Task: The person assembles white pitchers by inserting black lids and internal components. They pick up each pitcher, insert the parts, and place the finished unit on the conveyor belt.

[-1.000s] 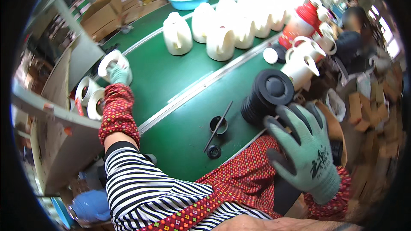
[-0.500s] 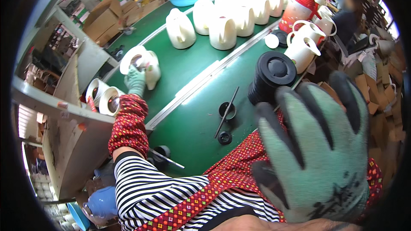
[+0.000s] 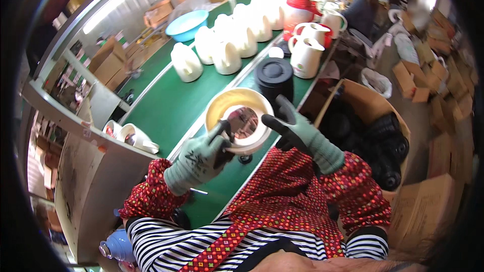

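A cream vacuum jug [image 3: 218,113] is tipped toward me over the belt, its round open end showing a mirrored liner [image 3: 245,122] inside. My left hand [image 3: 199,158], in a green glove with dark fingers, grips the near left side of its rim. My right hand [image 3: 302,133], gloved alike, is at the right side of the rim with fingers apart; one fingertip seems to touch the edge. Behind the jug stands a stack of black round parts [image 3: 275,76]. A small black part [image 3: 245,159] shows just below the jug.
Several cream jug bodies [image 3: 186,63] stand along the green belt [image 3: 156,100], with a blue basin [image 3: 187,25] beyond. Two jugs lie at left [image 3: 132,136]. Handled jugs [image 3: 306,58] and a red flask [image 3: 298,7] stand right. A carton [image 3: 370,95] holds black parts. A person [image 3: 360,2] sits far right.
My left hand has brought a jug from the far left to the middle, tipping its open end toward me. My right hand has moved from close to the camera to the jug's rim.
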`<state>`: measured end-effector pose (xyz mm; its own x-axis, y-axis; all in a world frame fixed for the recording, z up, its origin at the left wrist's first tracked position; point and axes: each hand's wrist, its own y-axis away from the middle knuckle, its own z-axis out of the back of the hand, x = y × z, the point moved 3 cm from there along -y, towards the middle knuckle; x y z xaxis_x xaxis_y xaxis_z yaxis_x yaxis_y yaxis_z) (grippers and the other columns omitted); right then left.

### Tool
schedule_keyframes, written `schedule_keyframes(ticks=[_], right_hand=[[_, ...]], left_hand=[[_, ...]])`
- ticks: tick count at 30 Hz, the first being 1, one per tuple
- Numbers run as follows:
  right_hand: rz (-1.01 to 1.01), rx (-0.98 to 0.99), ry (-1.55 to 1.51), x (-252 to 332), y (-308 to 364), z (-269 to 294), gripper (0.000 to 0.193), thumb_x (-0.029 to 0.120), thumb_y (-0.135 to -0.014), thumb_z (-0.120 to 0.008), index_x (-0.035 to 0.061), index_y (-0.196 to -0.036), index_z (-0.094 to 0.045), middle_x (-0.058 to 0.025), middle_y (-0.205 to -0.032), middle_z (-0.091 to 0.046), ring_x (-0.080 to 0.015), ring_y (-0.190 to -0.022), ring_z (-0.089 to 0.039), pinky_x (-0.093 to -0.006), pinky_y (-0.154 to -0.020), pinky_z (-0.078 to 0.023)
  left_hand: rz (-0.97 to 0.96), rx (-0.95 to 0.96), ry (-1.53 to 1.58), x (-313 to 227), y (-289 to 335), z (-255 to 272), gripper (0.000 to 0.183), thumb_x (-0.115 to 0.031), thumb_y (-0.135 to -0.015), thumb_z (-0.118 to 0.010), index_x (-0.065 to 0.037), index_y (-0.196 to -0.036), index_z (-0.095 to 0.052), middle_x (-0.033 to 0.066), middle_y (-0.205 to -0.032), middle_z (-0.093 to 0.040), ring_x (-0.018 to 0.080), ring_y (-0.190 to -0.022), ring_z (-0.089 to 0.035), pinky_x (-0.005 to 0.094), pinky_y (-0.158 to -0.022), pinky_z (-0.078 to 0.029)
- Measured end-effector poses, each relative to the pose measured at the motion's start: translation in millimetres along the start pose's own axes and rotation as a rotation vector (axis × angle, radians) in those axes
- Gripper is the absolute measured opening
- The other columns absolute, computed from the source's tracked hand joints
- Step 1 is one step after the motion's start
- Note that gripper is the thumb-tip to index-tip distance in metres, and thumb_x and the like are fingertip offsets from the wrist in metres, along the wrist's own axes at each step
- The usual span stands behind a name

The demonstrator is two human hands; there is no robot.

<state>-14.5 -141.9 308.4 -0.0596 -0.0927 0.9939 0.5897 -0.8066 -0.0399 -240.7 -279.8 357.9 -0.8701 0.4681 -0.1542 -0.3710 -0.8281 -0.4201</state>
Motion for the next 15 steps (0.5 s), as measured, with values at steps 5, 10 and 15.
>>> schedule_keyframes(ticks=[5,10,15], right_hand=[[-0.264,0.01,-0.307,-30.0,75.2,32.4,0.052,0.027,-0.096,-0.08,-0.0021,-0.136,-0.064,-0.0068,-0.119,-0.074,-0.0132,-0.107,-0.068,-0.0295,-0.097,-0.054],[-0.115,-0.195,-0.513,-84.0,147.6,86.5,0.05,0.027,-0.102,-0.071,-0.0041,-0.139,-0.059,-0.0096,-0.126,-0.07,-0.0163,-0.11,-0.068,-0.0325,-0.097,-0.055],[-0.079,-0.157,-0.723,-93.5,167.4,96.5,0.049,0.029,-0.103,-0.068,-0.0031,-0.138,-0.059,-0.0081,-0.124,-0.069,-0.0181,-0.109,-0.067,-0.0326,-0.097,-0.055]], left_hand=[[-0.292,0.211,0.091,-70.9,-14.2,-21.8,0.055,-0.023,-0.083,-0.085,-0.003,-0.129,-0.063,0.0251,-0.139,-0.062,0.0328,-0.081,-0.075,0.0389,-0.07,-0.062],[0.194,-0.275,0.776,-39.2,-11.0,-57.2,0.07,-0.006,-0.095,-0.072,0.001,-0.157,-0.038,0.023,-0.144,-0.058,0.0192,-0.096,-0.072,0.0342,-0.086,-0.059],[0.579,0.184,1.557,11.8,32.2,-198.7,0.048,-0.009,-0.102,-0.066,-0.001,-0.148,-0.055,0.0087,-0.135,-0.067,0.0143,-0.117,-0.064,0.0339,-0.102,-0.054]])
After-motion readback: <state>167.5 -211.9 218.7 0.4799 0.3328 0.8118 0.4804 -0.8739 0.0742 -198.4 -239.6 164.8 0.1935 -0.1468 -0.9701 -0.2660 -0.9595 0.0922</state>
